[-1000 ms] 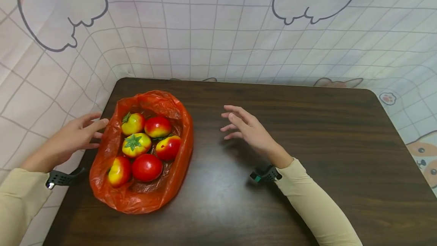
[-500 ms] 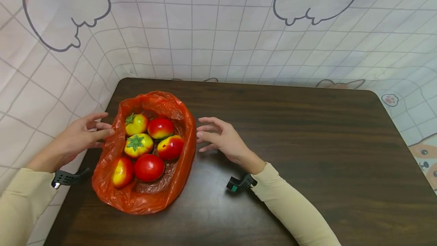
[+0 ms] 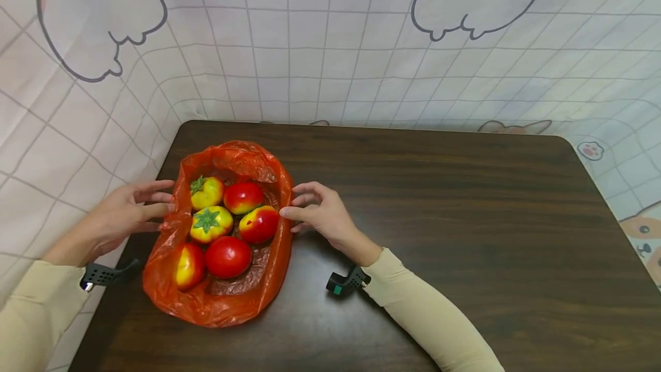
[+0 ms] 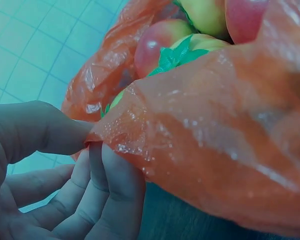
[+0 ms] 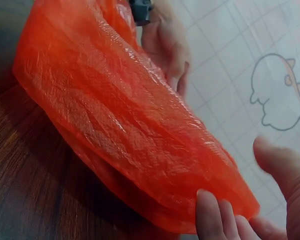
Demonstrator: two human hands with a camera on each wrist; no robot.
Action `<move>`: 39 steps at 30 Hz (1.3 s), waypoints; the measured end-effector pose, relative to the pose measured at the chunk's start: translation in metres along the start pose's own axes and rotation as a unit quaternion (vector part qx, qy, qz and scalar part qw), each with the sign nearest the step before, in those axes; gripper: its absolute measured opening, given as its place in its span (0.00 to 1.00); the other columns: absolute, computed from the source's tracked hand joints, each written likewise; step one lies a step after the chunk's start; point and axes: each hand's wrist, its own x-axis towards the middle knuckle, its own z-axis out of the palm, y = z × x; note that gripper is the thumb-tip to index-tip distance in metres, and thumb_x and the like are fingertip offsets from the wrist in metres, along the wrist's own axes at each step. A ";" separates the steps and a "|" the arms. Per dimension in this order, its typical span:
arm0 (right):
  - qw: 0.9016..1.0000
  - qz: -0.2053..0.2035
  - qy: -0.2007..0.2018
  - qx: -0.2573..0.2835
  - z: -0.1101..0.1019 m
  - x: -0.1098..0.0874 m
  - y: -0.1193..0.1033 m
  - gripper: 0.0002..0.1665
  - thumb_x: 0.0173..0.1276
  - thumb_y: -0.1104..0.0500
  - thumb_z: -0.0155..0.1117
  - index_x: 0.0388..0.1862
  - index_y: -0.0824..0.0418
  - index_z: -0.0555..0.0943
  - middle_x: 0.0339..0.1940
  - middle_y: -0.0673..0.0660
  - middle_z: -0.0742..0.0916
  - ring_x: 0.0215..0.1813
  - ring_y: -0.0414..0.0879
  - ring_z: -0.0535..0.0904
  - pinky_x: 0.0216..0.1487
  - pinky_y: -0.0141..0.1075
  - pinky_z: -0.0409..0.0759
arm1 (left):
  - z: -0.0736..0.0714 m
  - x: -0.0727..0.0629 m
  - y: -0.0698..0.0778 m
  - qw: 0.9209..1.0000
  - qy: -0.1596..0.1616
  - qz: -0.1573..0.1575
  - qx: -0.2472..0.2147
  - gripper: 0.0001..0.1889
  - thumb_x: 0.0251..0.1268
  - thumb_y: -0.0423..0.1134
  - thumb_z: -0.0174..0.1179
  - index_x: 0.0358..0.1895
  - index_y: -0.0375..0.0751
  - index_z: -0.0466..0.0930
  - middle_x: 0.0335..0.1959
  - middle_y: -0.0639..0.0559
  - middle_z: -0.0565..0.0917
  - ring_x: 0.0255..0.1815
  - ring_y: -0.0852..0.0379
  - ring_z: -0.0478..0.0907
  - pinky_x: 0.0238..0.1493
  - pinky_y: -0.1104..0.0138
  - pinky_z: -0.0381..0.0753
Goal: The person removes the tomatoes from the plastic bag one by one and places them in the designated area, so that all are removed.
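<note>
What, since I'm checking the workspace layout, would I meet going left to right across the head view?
Left sleeve, left grip, orange-red plastic bag, right grip, right sleeve, printed paw, printed animal face.

left wrist: fruits (image 4: 152, 45) partly hidden by red bag (image 4: 190, 130) | bag cut off at right

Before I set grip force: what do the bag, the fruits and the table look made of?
Bag: thin plastic film, semi-glossy; crinkled, slightly see-through.
Fruits: possibly molded plastic or coated foam, glossy; smooth skins, bright highlights. Real not ruled out.
Table: wood or wood-look laminate, satin; dark grain streaks, soft glare.
</note>
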 end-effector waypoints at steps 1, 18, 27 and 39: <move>1.000 0.001 0.007 -0.006 0.001 0.001 0.000 0.30 0.63 0.63 0.77 0.63 0.61 0.76 0.47 0.58 0.85 0.30 0.47 0.88 0.43 0.55 0.91 | 0.001 0.000 0.000 1.000 -0.001 0.001 -0.004 0.37 0.79 0.37 0.55 0.81 0.27 0.47 0.50 0.59 0.78 0.44 0.69 0.83 0.46 0.68 0.90; 0.999 0.001 0.047 -0.016 0.010 0.011 0.003 0.24 0.63 0.70 0.71 0.58 0.64 0.78 0.41 0.56 0.85 0.30 0.41 0.85 0.38 0.45 0.92 | 0.008 0.001 -0.003 1.000 0.013 -0.004 0.008 0.38 0.78 0.42 0.58 0.81 0.31 0.51 0.52 0.52 0.79 0.44 0.67 0.83 0.47 0.66 0.90; 0.999 0.011 0.019 0.047 0.000 0.010 0.001 0.25 0.67 0.73 0.63 0.63 0.64 0.77 0.38 0.50 0.85 0.31 0.40 0.84 0.33 0.34 0.89 | 0.011 0.001 -0.005 0.999 -0.001 0.014 -0.045 0.37 0.79 0.38 0.56 0.82 0.32 0.48 0.45 0.68 0.83 0.47 0.67 0.84 0.48 0.65 0.90; 0.994 0.054 0.001 0.095 -0.022 0.003 -0.005 0.27 0.70 0.71 0.62 0.68 0.60 0.78 0.41 0.50 0.89 0.36 0.43 0.85 0.37 0.36 0.91 | 0.023 -0.001 0.001 0.996 -0.010 0.028 -0.089 0.35 0.80 0.38 0.55 0.82 0.41 0.50 0.49 0.71 0.84 0.50 0.68 0.84 0.48 0.66 0.89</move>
